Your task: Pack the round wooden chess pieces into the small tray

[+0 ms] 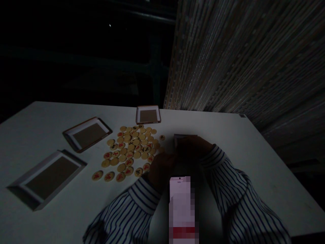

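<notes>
Hands (191,148) at near side of tray (178,137); round pieces (131,147) just left.

on the table (264,176), the discs (131,148) lie right of two trays (53,174) and before a third tray (148,116).
</notes>
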Motion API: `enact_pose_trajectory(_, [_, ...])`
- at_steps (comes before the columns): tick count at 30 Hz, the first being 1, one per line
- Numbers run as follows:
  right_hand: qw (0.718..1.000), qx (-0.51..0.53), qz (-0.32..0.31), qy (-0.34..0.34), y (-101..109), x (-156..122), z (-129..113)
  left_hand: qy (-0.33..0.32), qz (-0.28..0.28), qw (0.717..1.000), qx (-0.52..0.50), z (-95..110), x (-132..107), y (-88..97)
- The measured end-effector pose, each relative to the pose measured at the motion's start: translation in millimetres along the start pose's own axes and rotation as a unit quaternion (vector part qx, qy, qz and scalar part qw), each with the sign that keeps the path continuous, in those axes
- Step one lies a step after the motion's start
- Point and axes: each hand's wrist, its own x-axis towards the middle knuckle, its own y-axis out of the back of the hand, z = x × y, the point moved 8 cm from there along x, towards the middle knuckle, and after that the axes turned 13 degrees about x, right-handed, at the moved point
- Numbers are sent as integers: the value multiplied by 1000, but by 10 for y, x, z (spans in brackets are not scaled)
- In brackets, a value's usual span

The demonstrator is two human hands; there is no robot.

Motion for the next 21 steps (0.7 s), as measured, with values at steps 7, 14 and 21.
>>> enact_pose_trajectory(7, [1000,-7,-15,-4,-30,14,29,-12,-17,1000,-13,-3,-4,-13])
enact_pose_trajectory(14, [1000,17,-11,-5,23,-14,-18,-1,3,1000,-26,-11,-16,-9])
enact_pose_trajectory(21, [999,31,-7,-20,9,-14,9,-16,-2,1000,-24,8,6,23])
